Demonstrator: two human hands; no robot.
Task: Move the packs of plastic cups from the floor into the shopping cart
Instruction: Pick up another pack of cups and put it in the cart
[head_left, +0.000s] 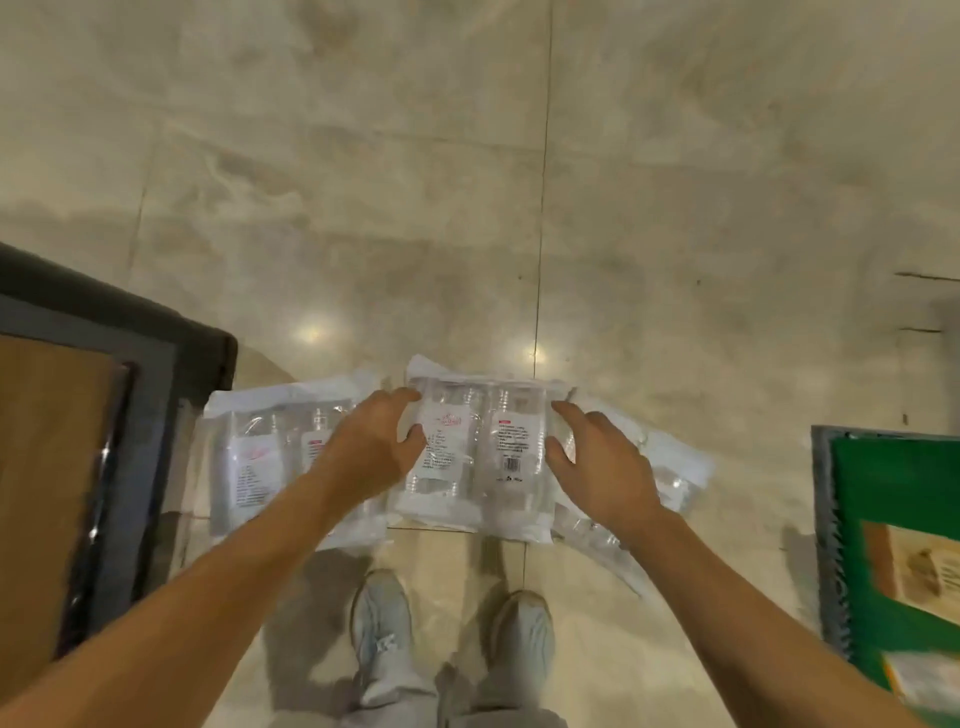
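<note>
Three clear packs of plastic cups lie side by side on the tiled floor. The middle pack (475, 447) has white labels with red print. My left hand (374, 441) rests against its left edge, fingers spread. On its right edge my right hand (597, 462) does the same, so both hands flank the pack. Whether it is lifted off the floor I cannot tell. The left pack (254, 457) lies partly under my left forearm. My right hand and wrist hide part of the right pack (670, 473). No shopping cart shows.
A dark-framed unit with a brown wooden panel (78, 441) stands at the left. At the right edge sits a green box with printed labels (893, 551). My two pale shoes (379, 634) stand just behind the packs. The beige floor tiles (467, 182) stretch ahead.
</note>
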